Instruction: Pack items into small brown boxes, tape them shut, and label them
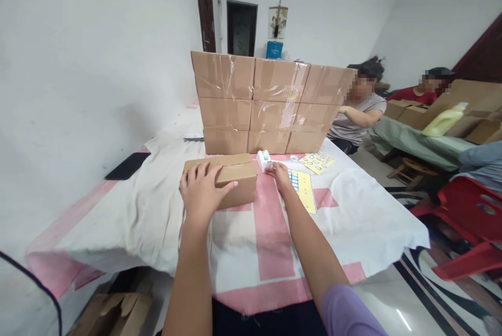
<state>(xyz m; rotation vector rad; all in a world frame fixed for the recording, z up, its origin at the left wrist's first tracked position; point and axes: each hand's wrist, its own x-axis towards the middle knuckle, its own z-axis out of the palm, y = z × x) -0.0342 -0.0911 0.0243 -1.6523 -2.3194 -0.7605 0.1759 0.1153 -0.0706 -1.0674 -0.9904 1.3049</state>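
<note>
A closed cardboard box lies on the cloth-covered table in front of me. My left hand rests over its left part, fingers spread across the top and thumb toward the front. Just right of the box stands a small white tape dispenser. The bent fingers of my right hand are closed at its near right edge; whether they also pinch a tape end is too small to tell. Yellow sticker sheets lie beside and partly behind my right wrist. A small white tape roll sits farther back.
Wrapped cardboard boxes stand stacked across the table's far side. A black flat object lies at the left edge. Two people sit beyond on the right, near a yellow bottle and a red chair. An open carton is below left.
</note>
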